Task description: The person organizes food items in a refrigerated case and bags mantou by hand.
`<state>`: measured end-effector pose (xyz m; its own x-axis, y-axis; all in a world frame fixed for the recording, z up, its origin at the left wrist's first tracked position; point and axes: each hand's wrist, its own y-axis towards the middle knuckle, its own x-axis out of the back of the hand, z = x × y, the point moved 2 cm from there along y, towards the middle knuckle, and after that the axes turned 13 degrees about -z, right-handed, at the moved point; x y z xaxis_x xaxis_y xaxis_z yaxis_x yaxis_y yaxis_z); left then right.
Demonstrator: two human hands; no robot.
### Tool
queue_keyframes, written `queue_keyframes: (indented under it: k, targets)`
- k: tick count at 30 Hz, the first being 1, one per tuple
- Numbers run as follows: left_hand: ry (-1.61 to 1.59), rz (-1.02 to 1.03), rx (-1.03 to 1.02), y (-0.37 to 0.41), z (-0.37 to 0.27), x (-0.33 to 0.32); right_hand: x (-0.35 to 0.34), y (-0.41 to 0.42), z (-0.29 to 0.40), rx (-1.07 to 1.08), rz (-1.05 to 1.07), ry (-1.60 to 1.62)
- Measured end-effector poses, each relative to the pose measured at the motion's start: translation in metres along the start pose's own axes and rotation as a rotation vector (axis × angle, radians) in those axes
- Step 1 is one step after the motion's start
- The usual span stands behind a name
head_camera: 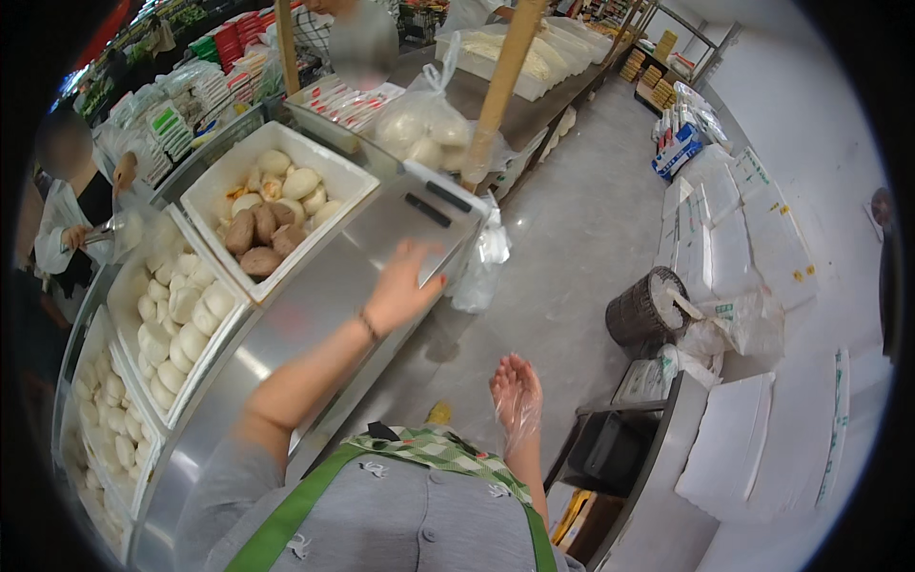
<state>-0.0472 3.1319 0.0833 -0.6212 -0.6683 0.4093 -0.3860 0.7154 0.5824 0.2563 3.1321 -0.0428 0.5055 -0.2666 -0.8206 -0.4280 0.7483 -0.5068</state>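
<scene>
My left hand (404,286), bare and slightly blurred, is over the right end of the steel counter (357,250), fingers apart, holding nothing. My right hand (516,400) is low in front of my body with its palm up and a thin clear plastic glove or bag around it; no object lies in the palm. Left of my left hand, a white foam box (343,196) holds white buns (302,183) and brown buns (261,261). More foam boxes with white buns (193,342) line the counter. A tied clear bag of round white buns (423,136) sits beyond my left hand.
Clear plastic bags (486,268) hang at the counter's end beside a wooden post (500,93). Across the aisle are a dark wastebasket (643,307), stacked white foam boxes (736,214) and a shelf unit (643,486). A person (71,222) with tongs stands across the counter.
</scene>
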Motion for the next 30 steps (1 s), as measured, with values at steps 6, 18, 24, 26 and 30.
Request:
queue_keyframes:
  k: [6, 18, 24, 26, 30]
  targets:
    - [0.38, 0.126, 0.193, 0.206, 0.09, -0.114, 0.038, 0.025, 0.071, -0.019, -0.045, -0.059]
    - [0.879, 1.086, -0.225, 0.289, 0.233, -0.185, 0.044, 0.042, 0.104, 0.049, -0.269, -0.106]
    - [0.411, 0.11, -0.203, 0.234, 0.056, -0.14, 0.051, 0.051, 0.11, 0.194, -0.397, -0.041]
    - [0.071, 0.041, 0.119, 0.175, 0.026, -0.16, 0.053, 0.055, 0.112, 0.197, -0.437, -0.013]
    - [-0.308, 0.602, 0.892, 0.02, 0.09, -0.284, 0.041, 0.075, 0.116, 0.204, -0.537, -0.033]
